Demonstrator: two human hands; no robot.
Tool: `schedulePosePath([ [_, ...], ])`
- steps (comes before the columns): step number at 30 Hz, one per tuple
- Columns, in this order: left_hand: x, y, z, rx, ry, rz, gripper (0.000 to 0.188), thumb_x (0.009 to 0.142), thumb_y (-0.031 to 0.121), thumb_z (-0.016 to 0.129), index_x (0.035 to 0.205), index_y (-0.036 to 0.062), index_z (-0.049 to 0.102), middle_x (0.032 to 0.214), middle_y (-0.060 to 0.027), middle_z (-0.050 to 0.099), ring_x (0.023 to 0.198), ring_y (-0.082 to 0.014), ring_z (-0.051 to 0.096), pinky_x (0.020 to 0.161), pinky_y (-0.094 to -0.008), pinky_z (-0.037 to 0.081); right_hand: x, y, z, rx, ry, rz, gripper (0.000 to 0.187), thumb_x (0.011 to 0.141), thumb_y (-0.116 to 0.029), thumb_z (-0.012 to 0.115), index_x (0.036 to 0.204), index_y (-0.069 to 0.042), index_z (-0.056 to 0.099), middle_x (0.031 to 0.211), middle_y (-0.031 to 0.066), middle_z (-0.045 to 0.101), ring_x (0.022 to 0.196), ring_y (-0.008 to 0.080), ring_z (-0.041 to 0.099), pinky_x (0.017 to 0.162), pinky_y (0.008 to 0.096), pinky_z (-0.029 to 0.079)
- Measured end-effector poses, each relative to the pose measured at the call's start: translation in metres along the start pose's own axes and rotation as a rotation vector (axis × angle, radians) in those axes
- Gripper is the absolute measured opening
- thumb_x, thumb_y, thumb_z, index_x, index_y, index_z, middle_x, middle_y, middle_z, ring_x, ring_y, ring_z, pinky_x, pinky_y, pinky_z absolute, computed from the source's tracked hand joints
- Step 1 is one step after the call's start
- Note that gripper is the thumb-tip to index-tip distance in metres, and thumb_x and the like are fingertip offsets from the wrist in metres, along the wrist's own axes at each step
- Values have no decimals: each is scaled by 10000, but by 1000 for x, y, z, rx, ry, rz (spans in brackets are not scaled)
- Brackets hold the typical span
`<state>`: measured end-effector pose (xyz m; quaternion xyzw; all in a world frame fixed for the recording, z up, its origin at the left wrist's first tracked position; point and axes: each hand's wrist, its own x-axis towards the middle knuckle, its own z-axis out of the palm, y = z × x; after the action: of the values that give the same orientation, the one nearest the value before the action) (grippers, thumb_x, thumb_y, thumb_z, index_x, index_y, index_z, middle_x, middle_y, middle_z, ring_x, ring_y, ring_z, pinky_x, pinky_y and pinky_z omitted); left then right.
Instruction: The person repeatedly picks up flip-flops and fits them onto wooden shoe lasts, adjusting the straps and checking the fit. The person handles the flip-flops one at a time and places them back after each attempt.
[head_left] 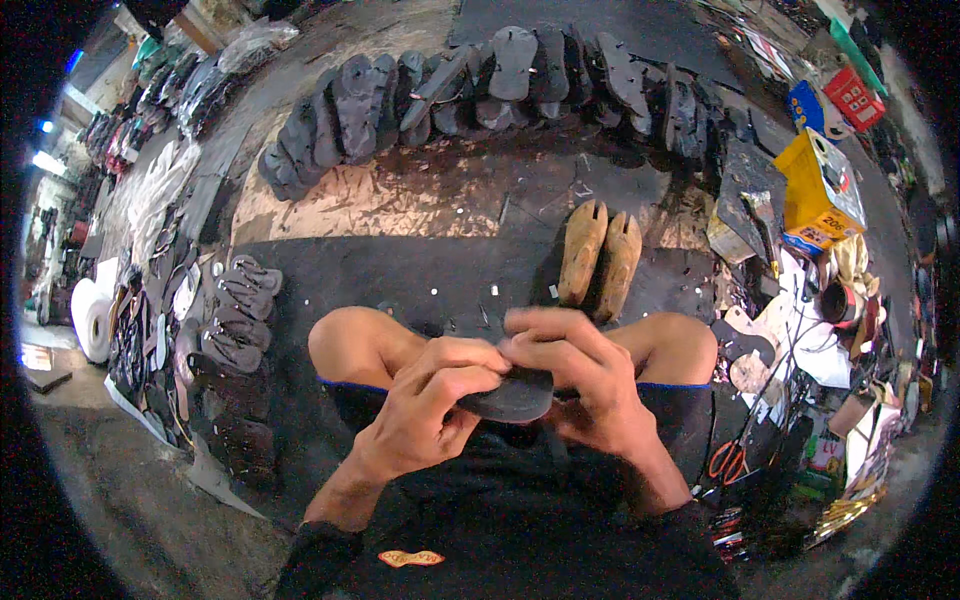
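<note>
Between my hands, above my lap, is a dark sandal sole (512, 398) with a rounded end pointing toward me. My left hand (435, 395) grips its left side, fingers bent over the top and thumb underneath. From the other side my right hand (580, 370) closes on the sole, its upper fingers slightly blurred. The fingertips of both hands meet over the sole's far part and hide it. Just beyond my right hand, a pair of wooden shoe lasts (600, 260) with notched toes lies on the dark mat.
Several dark soles (512, 65) stand in a curved row at the back. Finished-looking sandals (240, 310) lie to the left. At right are a yellow can (818, 190), a brush (765, 220), orange-handled scissors (728, 462) and scraps. A white roll (92, 318) stands far left.
</note>
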<state>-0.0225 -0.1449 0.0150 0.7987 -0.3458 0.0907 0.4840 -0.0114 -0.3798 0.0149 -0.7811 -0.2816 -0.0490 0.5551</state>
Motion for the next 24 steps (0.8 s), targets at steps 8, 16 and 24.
schedulePosePath([
  [8, 18, -55, -27, -412, 379, -617, 494, 828, 100, 716, 1303, 14, 610, 1309, -148, 705, 1181, -293, 709, 985, -416, 602, 26, 149, 29, 136, 649, 509, 638, 968, -155, 767, 1522, 54, 530, 1374, 192, 661, 1285, 243, 606, 1050, 388, 517],
  [16, 29, -131, -50, -1429, 540, -631, 671, 972, 204, 622, 1593, 32, 433, 1525, -224, 561, 1353, -434, 597, 1055, -674, 557, -24, 236, 40, 628, 731, 720, 846, 891, -48, 685, 1656, -21, 325, 1541, 159, 518, 1377, 325, 561, 1157, 455, 472],
  [24, -2, -145, -83, -1232, 856, -519, 678, 1028, 75, 617, 1641, 247, 383, 1485, -211, 564, 1346, -403, 602, 1009, -689, 578, -54, -13, 32, -82, 80, 172, 692, 795, -117, 786, 1455, 27, 633, 1460, 265, 647, 1412, 405, 598, 1200, 491, 442],
])
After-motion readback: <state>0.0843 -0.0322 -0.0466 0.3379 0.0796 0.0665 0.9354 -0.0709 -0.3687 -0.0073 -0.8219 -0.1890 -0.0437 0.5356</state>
